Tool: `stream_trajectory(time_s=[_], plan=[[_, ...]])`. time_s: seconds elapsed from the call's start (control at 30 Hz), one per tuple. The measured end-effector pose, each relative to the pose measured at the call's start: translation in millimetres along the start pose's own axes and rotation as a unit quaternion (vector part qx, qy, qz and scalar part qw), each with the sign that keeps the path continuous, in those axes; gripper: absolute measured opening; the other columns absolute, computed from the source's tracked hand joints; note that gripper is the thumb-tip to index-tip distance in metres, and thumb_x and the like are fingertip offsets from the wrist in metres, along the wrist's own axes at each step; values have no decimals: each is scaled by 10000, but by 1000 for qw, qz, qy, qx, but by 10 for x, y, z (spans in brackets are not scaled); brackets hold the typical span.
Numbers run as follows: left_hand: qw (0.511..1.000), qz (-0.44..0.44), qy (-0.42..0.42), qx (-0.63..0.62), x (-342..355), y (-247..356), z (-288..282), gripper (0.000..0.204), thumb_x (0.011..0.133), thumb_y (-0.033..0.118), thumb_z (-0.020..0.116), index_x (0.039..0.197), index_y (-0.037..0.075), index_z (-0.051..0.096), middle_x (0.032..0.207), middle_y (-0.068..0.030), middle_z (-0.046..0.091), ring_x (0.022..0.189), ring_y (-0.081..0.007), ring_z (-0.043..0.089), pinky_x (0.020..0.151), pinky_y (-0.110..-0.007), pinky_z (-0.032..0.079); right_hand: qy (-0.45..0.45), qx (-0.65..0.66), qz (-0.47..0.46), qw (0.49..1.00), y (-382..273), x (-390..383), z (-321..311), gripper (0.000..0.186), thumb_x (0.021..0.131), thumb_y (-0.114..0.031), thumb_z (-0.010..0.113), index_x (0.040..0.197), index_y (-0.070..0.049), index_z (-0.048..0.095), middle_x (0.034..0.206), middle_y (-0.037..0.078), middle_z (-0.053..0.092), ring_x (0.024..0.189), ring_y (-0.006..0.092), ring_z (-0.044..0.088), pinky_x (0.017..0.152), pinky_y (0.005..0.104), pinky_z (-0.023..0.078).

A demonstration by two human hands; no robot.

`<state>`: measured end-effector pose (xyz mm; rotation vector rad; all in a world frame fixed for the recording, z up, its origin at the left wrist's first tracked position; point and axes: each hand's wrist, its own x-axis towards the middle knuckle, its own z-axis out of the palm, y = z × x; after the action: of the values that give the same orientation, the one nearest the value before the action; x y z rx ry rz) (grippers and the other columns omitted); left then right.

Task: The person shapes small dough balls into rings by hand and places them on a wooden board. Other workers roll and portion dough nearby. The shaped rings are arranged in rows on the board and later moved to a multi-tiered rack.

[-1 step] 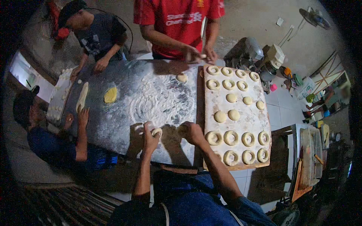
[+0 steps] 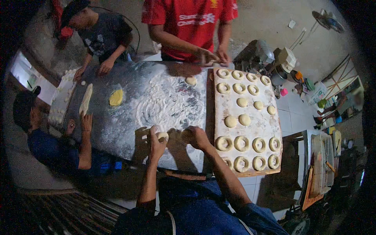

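Observation:
Over the near edge of the floured table [image 2: 125, 135], my left hand [image 2: 156, 143] is closed around a small piece of pale dough [image 2: 162, 136], which bulges out beside the thumb. My right hand [image 2: 199, 138] hovers a short way to the right, its fingers curled downward in shadow; whatever they hold, if anything, is hidden. Right of that hand lies a floured wooden board [image 2: 256, 125]. Dough rings [image 2: 224, 143] line its near and far ends, and several round dough balls [image 2: 230, 121] sit between them.
Across the table a person in a red shirt [image 2: 192, 31] works with both hands. Two more people are at the left, near a long dough strip [image 2: 86, 100] and a yellow flattened piece [image 2: 116, 98]. White flour [image 2: 160, 105] coats the middle. A dough ball [image 2: 191, 80] lies far back.
The whole view has shifted slightly. My hands stay nearly in place, while the dough in my left hand shows a slightly different, rounder outline. The red-shirted person's hands have moved a little.

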<state>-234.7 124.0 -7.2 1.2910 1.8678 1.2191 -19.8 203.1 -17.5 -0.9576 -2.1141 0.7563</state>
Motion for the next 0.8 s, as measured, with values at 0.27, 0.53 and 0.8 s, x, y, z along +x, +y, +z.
stream_trajectory(time_s=[0.27, 0.53, 0.8], plan=[[977, 158, 26, -138, -167, -485, 61, 355, 864, 112, 631, 1180, 32, 489, 1148, -140, 525, 1031, -245, 508, 899, -366, 417, -85, -164, 41, 982, -193, 231, 270, 368, 728, -339, 756, 875, -34, 610, 836, 196, 643, 785, 402, 599, 744, 447, 460], [952, -156, -176, -194, -296, 190, 4, 540, 798, 254, 773, 1218, 15, 532, 1244, -131, 520, 1177, -229, 472, 1014, -338, 374, 74, 404, 267, 872, -776, -186, 157, 442, 755, 30, 733, 1069, -57, 435, 898, 114, 653, 804, 172, 639, 672, 299, 514], [971, 109, -105, -186, -210, 99, 141, 422, 891, 179, 660, 1247, 26, 491, 962, -64, 580, 843, -166, 564, 747, -303, 477, 121, 222, 257, 933, -1207, -164, 83, 670, 777, -32, 749, 1289, -63, 318, 870, 117, 649, 831, 173, 637, 707, 310, 517]])
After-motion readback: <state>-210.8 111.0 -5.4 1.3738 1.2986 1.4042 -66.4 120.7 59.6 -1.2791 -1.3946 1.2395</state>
